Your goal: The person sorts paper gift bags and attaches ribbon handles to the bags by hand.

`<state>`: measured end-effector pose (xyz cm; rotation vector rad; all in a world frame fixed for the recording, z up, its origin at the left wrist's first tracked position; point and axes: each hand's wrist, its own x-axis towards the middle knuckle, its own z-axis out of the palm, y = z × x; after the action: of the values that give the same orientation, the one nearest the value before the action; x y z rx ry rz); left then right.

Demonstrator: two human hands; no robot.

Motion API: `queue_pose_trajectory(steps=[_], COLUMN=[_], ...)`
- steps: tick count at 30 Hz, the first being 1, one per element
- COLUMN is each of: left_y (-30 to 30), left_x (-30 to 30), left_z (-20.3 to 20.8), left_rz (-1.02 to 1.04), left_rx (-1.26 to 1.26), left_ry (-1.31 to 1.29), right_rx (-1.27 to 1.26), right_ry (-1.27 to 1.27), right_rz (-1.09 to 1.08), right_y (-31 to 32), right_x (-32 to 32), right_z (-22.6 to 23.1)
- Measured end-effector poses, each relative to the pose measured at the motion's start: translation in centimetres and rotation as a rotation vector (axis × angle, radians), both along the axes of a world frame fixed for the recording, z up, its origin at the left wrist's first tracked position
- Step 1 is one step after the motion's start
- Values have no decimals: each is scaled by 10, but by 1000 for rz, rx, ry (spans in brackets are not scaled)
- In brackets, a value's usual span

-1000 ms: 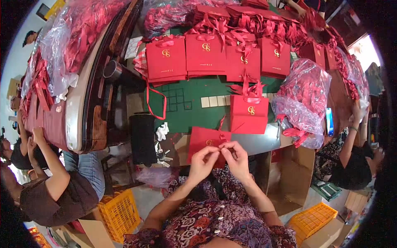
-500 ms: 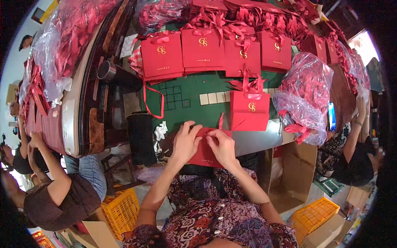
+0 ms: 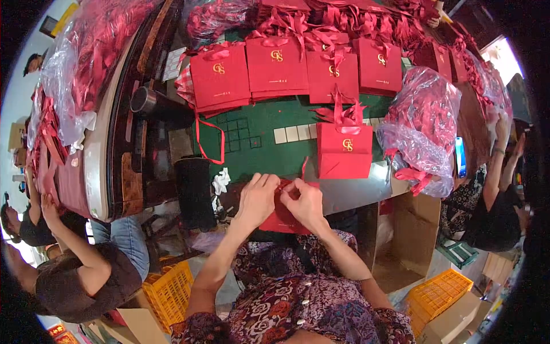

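A red paper bag (image 3: pixel 279 222) lies flat at the table's front edge, partly hidden under both hands. My left hand (image 3: pixel 258 198) is closed over the bag's upper left part, fingers bent against it. My right hand (image 3: pixel 303 203) pinches close beside it, thumb and forefinger together at a bit of red that looks like ribbon. The fingertips of both hands nearly meet. A loose end of red ribbon (image 3: pixel 305 165) sticks up behind my right hand. Just beyond, a finished-looking red bag (image 3: pixel 344 155) with a ribbon bow stands on the table.
Stacked red bags (image 3: pixel 220 77) line the green table (image 3: pixel 263 120). A plastic sack of red ribbons (image 3: pixel 424 126) lies at the right, near a phone (image 3: pixel 460 157). Crumpled tissue (image 3: pixel 220 180) and a dark cylinder (image 3: pixel 196 192) sit left. Co-workers sit both sides; yellow crates (image 3: pixel 169 292) stand below.
My left fingers have curled in further, and my right hand has shifted slightly left, its fingers bending into a tighter pinch. The view has tilted a little.
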<state>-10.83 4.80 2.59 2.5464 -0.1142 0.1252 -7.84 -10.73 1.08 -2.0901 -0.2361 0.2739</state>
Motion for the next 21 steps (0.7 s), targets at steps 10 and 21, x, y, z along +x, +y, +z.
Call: queue_pose_trajectory(steps=[10, 21], left_y=[-9, -15], left_x=[-11, -23], left_z=[3, 12], left_rz=[106, 178], left_rx=[-64, -165], left_ry=[1, 50], right_rx=[47, 134], right_ry=[-201, -76], right_rz=[-26, -32], right_y=[10, 11], right_x=[-15, -25], right_z=[-3, 1])
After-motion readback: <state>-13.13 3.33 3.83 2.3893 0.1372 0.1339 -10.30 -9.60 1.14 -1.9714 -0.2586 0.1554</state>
